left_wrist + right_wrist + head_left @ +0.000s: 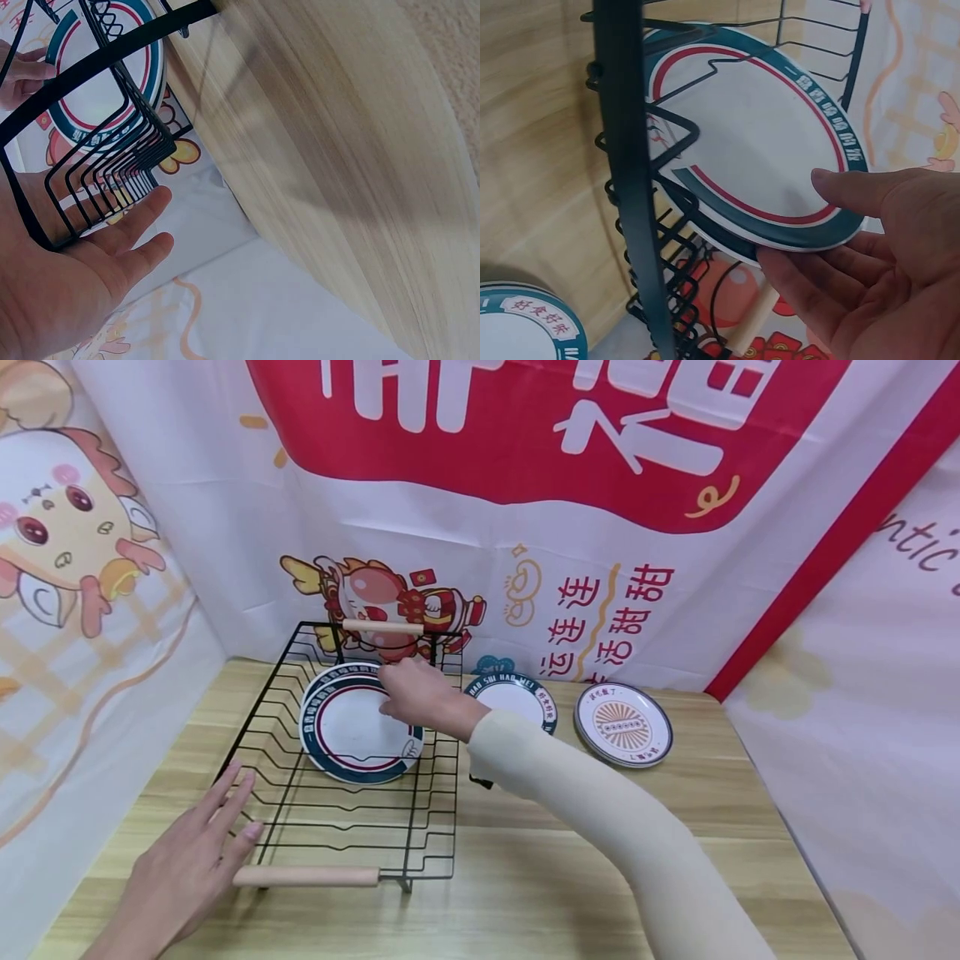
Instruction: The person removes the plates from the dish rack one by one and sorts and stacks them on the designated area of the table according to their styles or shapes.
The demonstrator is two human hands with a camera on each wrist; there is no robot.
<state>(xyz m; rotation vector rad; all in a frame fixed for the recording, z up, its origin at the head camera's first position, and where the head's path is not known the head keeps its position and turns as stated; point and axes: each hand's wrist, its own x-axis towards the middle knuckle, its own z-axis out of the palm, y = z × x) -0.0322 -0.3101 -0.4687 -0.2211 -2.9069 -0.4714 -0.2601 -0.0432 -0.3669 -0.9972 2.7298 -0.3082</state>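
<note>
A black wire dish rack with wooden handles stands on the table. Two white plates with dark green rims and red rings are in its rear half; the front plate overlaps the one behind. My right hand pinches the front plate's edge. The right wrist view has the thumb on the plate's face and the fingers behind its rim. At the rack's front left corner, my left hand rests against the frame, fingers extended; the left wrist view shows its palm beside the wires.
Right of the rack lies a green-rimmed plate, partly behind my right arm; the right wrist view shows it stacked. Farther right is a stack of smaller plates with an orange sunburst. A printed cloth hangs behind the wooden table.
</note>
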